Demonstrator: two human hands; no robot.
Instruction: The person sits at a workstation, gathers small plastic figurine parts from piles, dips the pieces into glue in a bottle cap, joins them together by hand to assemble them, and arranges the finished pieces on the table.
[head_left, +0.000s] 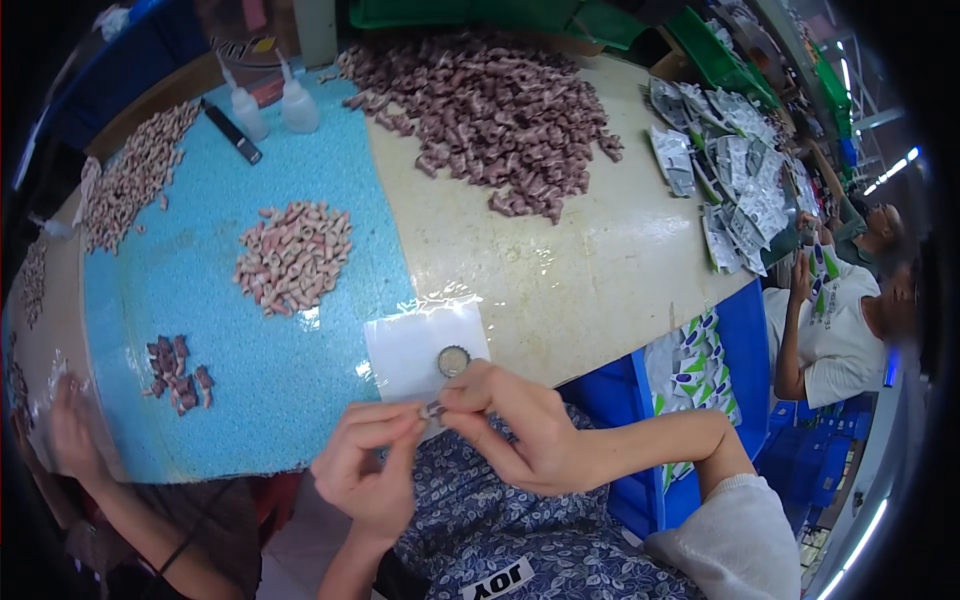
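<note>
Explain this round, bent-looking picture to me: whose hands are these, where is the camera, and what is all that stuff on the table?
The camera sits on a person's head and looks down, and its wide lens bends straight edges. The two hands coming in from below are that person's own. The left hand and right hand meet and pinch a tiny piece between their fingertips; it is too small to identify. Just above them a small round cap lies on a white sheet. The table carries a blue mat with a pinkish pile of small tube-like pieces and a few darker ones. Farther back lie a big purplish heap, two squeeze bottles and silvery packets. Another person's hand rests at the left edge, and other people sit at the right.
</note>
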